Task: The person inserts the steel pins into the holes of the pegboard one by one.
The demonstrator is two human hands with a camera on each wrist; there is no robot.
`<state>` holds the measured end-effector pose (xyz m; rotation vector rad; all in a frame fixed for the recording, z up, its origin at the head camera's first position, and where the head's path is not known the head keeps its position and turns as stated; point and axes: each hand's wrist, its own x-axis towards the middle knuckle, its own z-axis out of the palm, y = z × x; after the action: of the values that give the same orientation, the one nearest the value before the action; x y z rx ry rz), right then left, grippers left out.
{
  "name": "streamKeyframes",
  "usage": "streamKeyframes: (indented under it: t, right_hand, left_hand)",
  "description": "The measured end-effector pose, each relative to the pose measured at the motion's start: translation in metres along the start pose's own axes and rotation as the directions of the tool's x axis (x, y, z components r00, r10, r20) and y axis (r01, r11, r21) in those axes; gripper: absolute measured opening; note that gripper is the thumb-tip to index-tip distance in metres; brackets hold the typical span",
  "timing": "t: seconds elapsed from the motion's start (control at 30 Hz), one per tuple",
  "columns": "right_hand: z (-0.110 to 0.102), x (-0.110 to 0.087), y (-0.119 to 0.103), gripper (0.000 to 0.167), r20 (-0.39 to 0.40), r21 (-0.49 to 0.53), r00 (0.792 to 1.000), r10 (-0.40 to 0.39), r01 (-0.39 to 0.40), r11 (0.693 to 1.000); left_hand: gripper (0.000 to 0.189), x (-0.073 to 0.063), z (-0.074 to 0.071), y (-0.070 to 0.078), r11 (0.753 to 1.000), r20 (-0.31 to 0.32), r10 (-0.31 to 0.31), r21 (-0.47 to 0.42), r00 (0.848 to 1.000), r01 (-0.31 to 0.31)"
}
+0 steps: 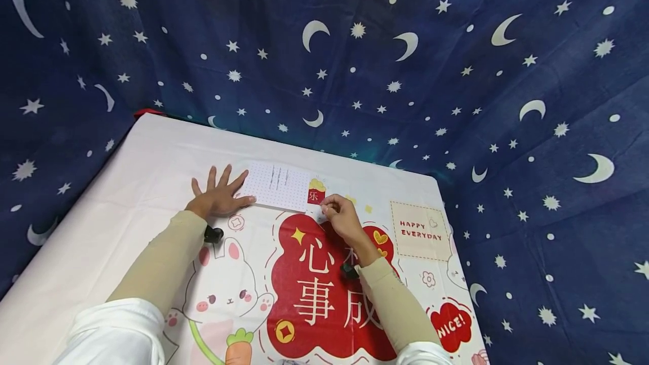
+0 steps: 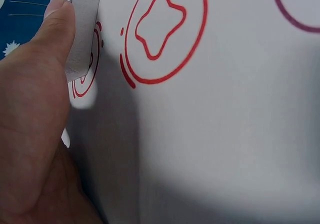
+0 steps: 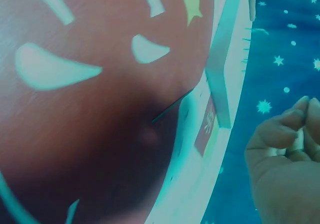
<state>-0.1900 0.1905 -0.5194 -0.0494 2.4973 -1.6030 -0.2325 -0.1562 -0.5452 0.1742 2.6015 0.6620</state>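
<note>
A white dotted block (image 1: 296, 190) lies near the far side of the table, with several thin needles (image 1: 279, 178) standing in its top. My left hand (image 1: 219, 196) is spread flat at the block's left end. In the left wrist view the left thumb (image 2: 55, 28) rests on the block's edge. Just off the block's right front corner is my right hand (image 1: 345, 216), its thumb and forefinger tips together; no object shows between them. A dark needle (image 3: 172, 105) lies on the red print below it in the right wrist view.
A printed cloth (image 1: 203, 151) with a rabbit, red shapes and lettering covers the table. Beside the block's right end is a small red and yellow print (image 1: 316, 191). Dark blue curtains (image 1: 350, 49) with moons and stars stand behind and at the sides.
</note>
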Motion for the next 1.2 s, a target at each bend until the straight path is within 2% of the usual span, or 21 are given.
streamKeyframes:
  t: [0.1,0.43,0.67,0.8,0.97,1.1,1.2]
  right_hand:
    - [0.006,0.003,-0.008,0.022,0.01,0.03,1.0,-0.012,0.011,0.999]
    - [0.034,0.018,-0.027,0.012,-0.022,0.082,0.99,-0.138,0.139,0.987]
    - [0.045,0.035,-0.041,0.008,-0.07,0.075,0.986,-0.152,0.157,0.985]
    - [0.047,0.044,-0.043,0.012,-0.098,0.096,0.98,-0.175,0.184,0.978]
    - [0.049,0.052,-0.042,0.016,-0.144,0.096,0.975,-0.169,0.184,0.978]
    - [0.05,0.057,-0.042,0.009,-0.178,0.061,0.974,-0.143,0.156,0.986]
    - [0.053,0.062,-0.043,0.005,-0.193,0.028,0.967,-0.163,0.171,0.985]
  left_hand:
    - [0.097,-0.002,-0.001,0.001,1.0,-0.004,0.0,-0.014,1.0,0.0]
    - [0.104,-0.001,0.007,-0.004,0.999,-0.013,0.005,-0.052,1.0,-0.006]
    - [0.101,-0.007,0.002,0.0,0.999,-0.028,0.005,-0.037,1.0,-0.006]
    - [0.099,-0.007,0.001,0.001,1.0,-0.023,-0.005,-0.029,1.0,0.004]
    - [0.1,0.0,0.006,-0.003,1.0,-0.02,-0.005,-0.027,1.0,0.004]
    - [0.105,0.009,0.011,-0.01,1.0,-0.024,-0.01,-0.013,1.0,0.009]
    - [0.107,0.012,0.013,-0.013,1.0,-0.03,-0.014,-0.009,0.999,0.014]
